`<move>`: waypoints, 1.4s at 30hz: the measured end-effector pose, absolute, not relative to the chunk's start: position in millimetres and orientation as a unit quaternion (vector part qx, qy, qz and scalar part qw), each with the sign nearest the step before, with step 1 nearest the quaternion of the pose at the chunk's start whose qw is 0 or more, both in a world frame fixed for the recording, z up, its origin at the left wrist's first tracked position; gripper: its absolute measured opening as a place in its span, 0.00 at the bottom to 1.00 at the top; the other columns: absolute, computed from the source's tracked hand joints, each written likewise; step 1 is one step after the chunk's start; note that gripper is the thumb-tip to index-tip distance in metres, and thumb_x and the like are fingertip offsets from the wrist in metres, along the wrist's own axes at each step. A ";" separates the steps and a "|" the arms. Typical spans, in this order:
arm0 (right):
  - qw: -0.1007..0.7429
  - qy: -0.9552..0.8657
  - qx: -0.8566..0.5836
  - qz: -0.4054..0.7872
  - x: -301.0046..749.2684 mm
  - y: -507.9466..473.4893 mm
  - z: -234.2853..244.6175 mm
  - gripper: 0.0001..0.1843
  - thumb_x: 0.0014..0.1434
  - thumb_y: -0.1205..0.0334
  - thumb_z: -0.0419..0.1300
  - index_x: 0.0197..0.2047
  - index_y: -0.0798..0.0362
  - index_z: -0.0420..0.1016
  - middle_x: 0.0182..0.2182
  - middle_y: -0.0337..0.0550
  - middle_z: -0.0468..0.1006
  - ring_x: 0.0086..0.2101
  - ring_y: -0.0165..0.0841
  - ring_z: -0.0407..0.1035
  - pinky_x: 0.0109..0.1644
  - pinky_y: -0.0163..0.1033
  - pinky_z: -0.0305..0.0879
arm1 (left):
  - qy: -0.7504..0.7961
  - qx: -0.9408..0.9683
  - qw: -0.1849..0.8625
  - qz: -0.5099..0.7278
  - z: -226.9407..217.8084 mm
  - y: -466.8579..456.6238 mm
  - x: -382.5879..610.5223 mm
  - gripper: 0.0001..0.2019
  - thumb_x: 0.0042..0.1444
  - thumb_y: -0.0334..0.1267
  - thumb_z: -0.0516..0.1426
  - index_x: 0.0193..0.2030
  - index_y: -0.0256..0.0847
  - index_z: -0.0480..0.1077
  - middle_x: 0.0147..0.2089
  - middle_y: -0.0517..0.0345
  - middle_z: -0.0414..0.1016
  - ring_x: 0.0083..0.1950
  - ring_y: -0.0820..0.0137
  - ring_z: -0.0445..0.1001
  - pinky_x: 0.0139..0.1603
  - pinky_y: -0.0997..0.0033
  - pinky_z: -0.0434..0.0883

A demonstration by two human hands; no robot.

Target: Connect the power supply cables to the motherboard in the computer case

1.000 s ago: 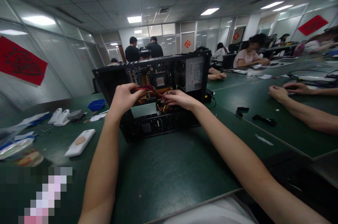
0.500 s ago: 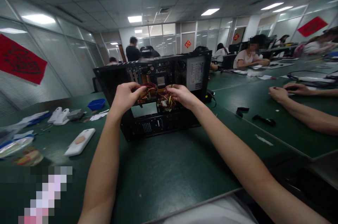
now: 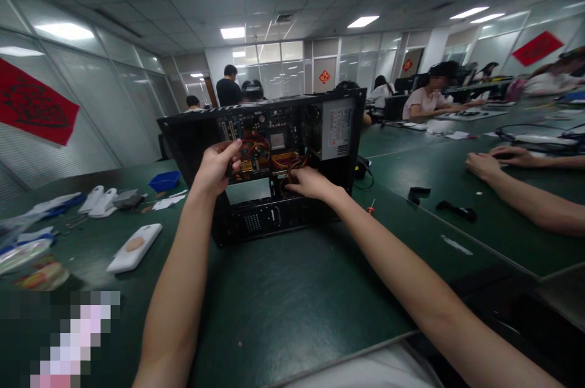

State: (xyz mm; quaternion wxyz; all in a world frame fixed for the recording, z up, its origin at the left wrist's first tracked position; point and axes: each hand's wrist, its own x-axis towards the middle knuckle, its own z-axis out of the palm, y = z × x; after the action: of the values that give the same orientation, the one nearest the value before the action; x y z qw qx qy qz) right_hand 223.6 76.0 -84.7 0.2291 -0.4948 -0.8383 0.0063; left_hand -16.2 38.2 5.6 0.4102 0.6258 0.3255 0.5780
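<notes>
An open black computer case (image 3: 278,214) stands on the green table with its inside facing me. Within it show a motherboard (image 3: 276,139), a fan and a grey power supply (image 3: 336,129). My left hand (image 3: 218,165) is closed at the left of the motherboard, thumb against the fingers, pinching red and dark power cables (image 3: 256,144). Lower down, my right hand (image 3: 313,184) reaches into the case below the power supply. Its curled fingers grip a bundle of wires (image 3: 290,161), and the fingertips are partly hidden among them.
A red-handled screwdriver (image 3: 371,210) lies right of the case. At left are a white phone-like object (image 3: 134,248), a blue tray (image 3: 164,181) and a lidded tub (image 3: 34,266). Black parts (image 3: 457,210) lie at right, near another person's hands (image 3: 487,162). Other people sit farther back.
My left hand has shifted slightly left and its fingers have curled in. My right hand has moved down with the wire bundle, uncovering more of the board. A red-handled screwdriver now shows at right.
</notes>
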 end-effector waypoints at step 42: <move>0.496 -0.798 -0.298 0.171 207.3 -2.0 -14.1 0.20 0.64 0.46 0.58 0.30 0.54 0.76 0.24 0.38 0.73 0.27 0.29 0.63 0.31 0.37 0.54 | 0.339 0.850 0.238 0.324 18.8 -15.6 -5.6 0.31 0.53 0.41 0.66 0.63 0.38 0.66 0.32 0.59 0.73 0.30 0.71 0.71 0.27 0.74 0.67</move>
State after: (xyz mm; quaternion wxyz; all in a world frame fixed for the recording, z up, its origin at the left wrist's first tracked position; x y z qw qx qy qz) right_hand 207.3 -2.0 -14.1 0.4957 -0.2984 -0.7975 0.1707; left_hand -5.6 -15.6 18.8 0.2384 0.8502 0.3395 0.3242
